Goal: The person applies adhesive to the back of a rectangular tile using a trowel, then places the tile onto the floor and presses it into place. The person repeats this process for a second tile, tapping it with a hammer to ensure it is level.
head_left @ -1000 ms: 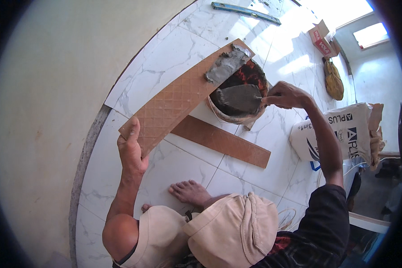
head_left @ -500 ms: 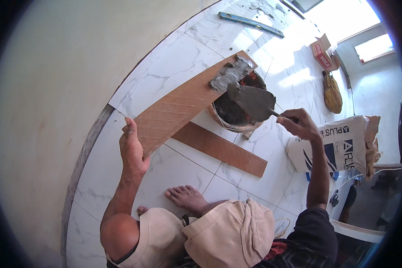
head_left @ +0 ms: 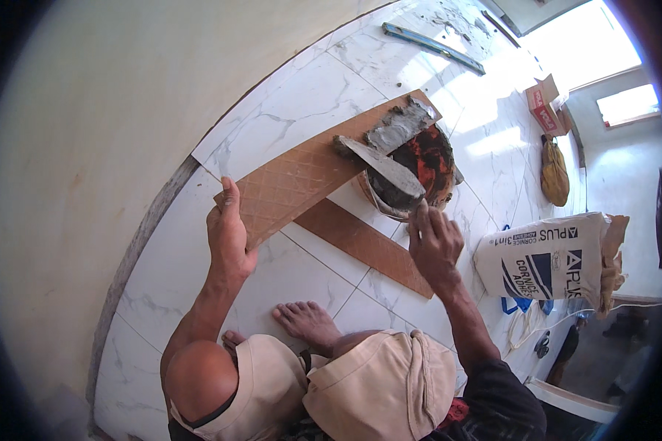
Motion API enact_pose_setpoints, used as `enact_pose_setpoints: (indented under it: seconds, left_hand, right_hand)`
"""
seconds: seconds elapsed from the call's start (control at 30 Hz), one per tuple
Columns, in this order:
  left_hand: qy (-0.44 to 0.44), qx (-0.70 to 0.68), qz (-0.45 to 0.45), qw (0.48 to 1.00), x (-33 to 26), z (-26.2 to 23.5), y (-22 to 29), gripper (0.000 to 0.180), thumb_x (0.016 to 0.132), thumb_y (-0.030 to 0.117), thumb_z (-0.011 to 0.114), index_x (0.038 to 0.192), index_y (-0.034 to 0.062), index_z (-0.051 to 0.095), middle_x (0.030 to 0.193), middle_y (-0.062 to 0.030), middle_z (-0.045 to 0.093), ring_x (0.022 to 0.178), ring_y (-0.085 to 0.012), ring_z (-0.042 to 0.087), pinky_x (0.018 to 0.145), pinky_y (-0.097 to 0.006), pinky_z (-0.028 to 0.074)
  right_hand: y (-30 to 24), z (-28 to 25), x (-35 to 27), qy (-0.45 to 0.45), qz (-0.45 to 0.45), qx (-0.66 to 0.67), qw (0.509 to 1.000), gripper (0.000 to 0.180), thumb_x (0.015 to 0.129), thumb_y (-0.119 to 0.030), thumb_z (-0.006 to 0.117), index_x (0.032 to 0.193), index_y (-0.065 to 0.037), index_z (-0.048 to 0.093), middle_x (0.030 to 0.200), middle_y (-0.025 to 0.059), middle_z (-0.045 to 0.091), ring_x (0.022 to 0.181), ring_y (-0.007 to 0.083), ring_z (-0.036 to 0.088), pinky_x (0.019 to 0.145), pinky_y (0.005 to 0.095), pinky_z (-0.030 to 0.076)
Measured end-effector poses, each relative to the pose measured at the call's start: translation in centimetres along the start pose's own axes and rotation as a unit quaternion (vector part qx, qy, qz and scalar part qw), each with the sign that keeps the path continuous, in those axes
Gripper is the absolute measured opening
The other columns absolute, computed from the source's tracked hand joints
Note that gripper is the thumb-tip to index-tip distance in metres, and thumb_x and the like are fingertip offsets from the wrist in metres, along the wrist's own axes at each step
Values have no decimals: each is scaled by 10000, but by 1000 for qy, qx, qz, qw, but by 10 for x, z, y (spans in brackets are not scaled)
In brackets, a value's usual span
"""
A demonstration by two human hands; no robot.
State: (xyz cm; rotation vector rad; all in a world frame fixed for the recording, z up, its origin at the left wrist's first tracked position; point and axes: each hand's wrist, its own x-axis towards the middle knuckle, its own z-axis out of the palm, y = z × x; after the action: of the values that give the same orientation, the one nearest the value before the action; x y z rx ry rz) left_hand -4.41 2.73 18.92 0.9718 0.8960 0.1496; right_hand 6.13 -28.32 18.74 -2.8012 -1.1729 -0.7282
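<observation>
My left hand (head_left: 229, 234) grips the near end of a long brown tile strip (head_left: 294, 170), thumb on top. The strip's ridged back faces up, and its far end reaches over a bucket (head_left: 368, 192). Grey mortar (head_left: 401, 126) covers the strip's far part. Closed around a trowel's handle, my right hand (head_left: 438, 242) holds the mortar-coated blade (head_left: 391, 167) tilted at the strip's right edge, over the bucket. A dab of mortar at the blade's tip is against the strip. Dark mortar and reddish inner wall show inside the bucket.
Another brown tile strip (head_left: 368, 244) lies on the white marbled floor tiles. A large white paper sack (head_left: 544, 261) stands right, with a yellowish bag (head_left: 554, 173) and an open carton (head_left: 548, 106) beyond. A blue spirit level (head_left: 434, 48) lies far off; a wall (head_left: 125, 110) runs along the left.
My right hand has moved left and nearer with the trowel, whose blade has turned more on edge and now meets the strip. My left hand keeps hold of the strip.
</observation>
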Motion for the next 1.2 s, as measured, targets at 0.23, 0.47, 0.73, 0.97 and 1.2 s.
enact_pose_setpoints:
  seconds: [0.23, 0.47, 0.73, 0.97, 1.2]
  left_hand:
    - [18, -3, -15, 1000, -3, 5, 9, 784, 977, 661, 463, 1468, 58, 360, 1376, -171, 465, 1316, -327, 450, 1071, -499, 394]
    - [35, -11, -31, 999, -7, 15, 15, 741, 988, 620, 480, 1460, 59, 374, 1375, -174, 468, 1311, -325, 454, 1080, -494, 381]
    - [36, -39, -5, 999, -5, 12, 11, 689, 993, 561, 528, 1415, 27, 421, 1337, -178, 511, 1264, -299, 509, 1036, -459, 425]
    - [35, -37, 6, 999, -9, 6, 12, 691, 991, 564, 532, 1394, 11, 432, 1320, -190, 524, 1234, -308, 537, 1018, -460, 444]
    - [22, -43, -8, 999, -4, 9, 7, 741, 980, 576, 542, 1442, 12, 411, 1355, -177, 512, 1272, -303, 508, 1059, -479, 404]
  right_hand:
    - [-28, -19, -17, -109, -28, 1, 994, 565, 752, 26, 631, 1289, 166, 523, 891, 113, 532, 756, 202, 597, 599, 322, 462]
    - [-46, -25, -31, -132, -15, -5, 991, 370, 759, 48, 662, 1110, 147, 601, 875, 128, 515, 710, 222, 560, 573, 356, 429]
    - [-20, -72, -24, -156, 2, 132, 979, 427, 727, 22, 709, 1147, 45, 633, 854, 91, 584, 683, 244, 598, 599, 372, 454]
    - [-23, -44, 5, -87, 38, 152, 984, 482, 775, 14, 681, 1251, 1, 608, 877, 82, 615, 725, 247, 638, 608, 384, 477]
    - [-35, -23, -8, -90, -1, 103, 991, 465, 760, 2, 701, 1216, 40, 621, 997, 114, 631, 775, 251, 638, 658, 361, 485]
